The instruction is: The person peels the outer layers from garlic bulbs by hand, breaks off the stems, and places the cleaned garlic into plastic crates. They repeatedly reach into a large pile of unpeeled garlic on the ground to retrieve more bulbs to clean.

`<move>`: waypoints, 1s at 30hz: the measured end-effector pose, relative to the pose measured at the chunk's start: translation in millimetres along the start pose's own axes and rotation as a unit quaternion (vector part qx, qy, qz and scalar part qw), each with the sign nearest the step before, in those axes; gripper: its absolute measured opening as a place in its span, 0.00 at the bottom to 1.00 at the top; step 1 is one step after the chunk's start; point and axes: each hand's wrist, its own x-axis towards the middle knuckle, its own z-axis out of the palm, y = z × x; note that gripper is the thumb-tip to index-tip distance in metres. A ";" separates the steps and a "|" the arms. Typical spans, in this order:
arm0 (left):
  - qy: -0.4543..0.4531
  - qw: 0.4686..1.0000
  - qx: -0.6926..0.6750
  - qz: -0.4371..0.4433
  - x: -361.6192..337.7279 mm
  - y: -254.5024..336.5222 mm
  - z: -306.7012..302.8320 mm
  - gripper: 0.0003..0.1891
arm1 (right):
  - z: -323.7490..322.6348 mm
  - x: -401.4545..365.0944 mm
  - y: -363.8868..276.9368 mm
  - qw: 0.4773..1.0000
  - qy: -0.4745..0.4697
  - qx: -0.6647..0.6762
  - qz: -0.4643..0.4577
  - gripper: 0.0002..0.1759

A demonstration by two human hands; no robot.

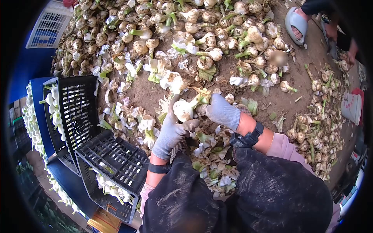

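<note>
One garlic bulb [182,111], pale with a yellowish leafy stem, sits in my gloved left hand [169,131], the thumb and fingers pinching it from the side and below. My gloved right hand [224,112] is at the stem end, its fingers folded in on themselves; whether they pinch anything I cannot tell. Papery skins [171,81] litter the soil [278,105] around my hands and down between my legs. Beyond lies a big heap of unpeeled garlic [254,34], with a smaller pile [316,124] off to my right. On my left, one black crate [79,105] stands beside another tilted one [116,153], with white garlic [110,188] inside. Ahead to the right is another person's foot in a grey clog [293,24].
</note>
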 end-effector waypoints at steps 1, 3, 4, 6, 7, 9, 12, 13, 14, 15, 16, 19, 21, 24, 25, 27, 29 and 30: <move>0.005 1.000 0.018 0.008 -0.5 -7.9 -3.9 0.40 | 0.3 1.6 6.0 0.999 0.019 -0.021 0.024 0.12; 0.076 0.994 0.054 0.058 9.3 -38.5 -30.8 0.31 | -5.1 -1.0 3.5 0.990 0.033 -0.119 0.063 0.15; 0.144 0.980 0.089 0.107 14.4 -45.8 -39.3 0.23 | -1.5 -7.9 -6.5 0.990 0.032 -0.118 0.064 0.15; 0.219 0.962 0.142 0.078 20.8 -2.7 -17.0 0.16 | 10.3 -24.5 -21.0 0.987 -0.095 -0.122 0.037 0.15; 0.221 0.957 0.154 0.109 20.6 -1.1 -16.6 0.15 | 12.4 -23.3 -10.3 0.988 -0.093 -0.126 -0.014 0.17; 0.164 0.943 0.216 0.191 17.7 10.8 -9.8 0.18 | 6.9 -17.5 -14.2 0.995 -0.048 -0.084 0.001 0.17; 0.012 0.922 0.329 0.205 16.0 17.7 -7.6 0.31 | 2.3 -15.4 -11.7 0.998 -0.017 -0.065 0.022 0.15; 0.006 0.976 0.185 0.116 13.1 11.3 -8.1 0.31 | 4.2 -19.3 -15.7 0.989 -0.043 -0.142 -0.004 0.15; 0.000 0.999 0.036 0.023 9.1 7.1 -7.7 0.31 | 4.0 -21.0 -18.3 0.973 -0.069 -0.220 -0.029 0.14; 0.000 0.999 0.034 0.025 6.9 4.7 -8.2 0.31 | 2.1 -18.9 -17.6 0.949 -0.042 -0.305 -0.063 0.14; 0.024 0.999 -0.043 -0.003 4.5 2.6 -9.5 0.29 | -2.3 -18.9 -18.6 0.949 -0.042 -0.307 -0.062 0.14; 0.048 0.975 -0.217 0.018 -2.9 9.0 -0.6 0.19 | -18.7 -18.8 -22.9 0.873 0.058 -0.481 0.060 0.19; 0.033 0.967 -0.251 0.044 -2.9 9.1 -7.7 0.19 | -20.7 -21.7 -20.8 0.849 0.018 -0.523 0.065 0.19; 0.029 0.933 -0.332 0.137 -4.1 25.1 -21.0 0.21 | -23.5 -31.5 -10.6 0.818 -0.036 -0.566 0.093 0.18; 0.075 0.909 -0.387 0.137 -5.1 34.0 -25.8 0.21 | -24.9 -37.5 -11.0 0.776 -0.140 -0.598 0.140 0.20; 0.133 0.862 -0.474 0.124 -3.9 37.2 -45.0 0.21 | -10.1 -46.8 -17.9 0.723 -0.252 -0.618 0.178 0.21; 0.127 0.864 -0.486 0.043 3.9 29.1 -58.2 0.22 | -1.5 -51.8 -40.7 0.756 -0.281 -0.580 0.118 0.28; 0.119 0.864 -0.488 0.020 5.0 24.3 -54.5 0.22 | -0.4 -49.4 -48.3 0.770 -0.205 -0.603 0.050 0.32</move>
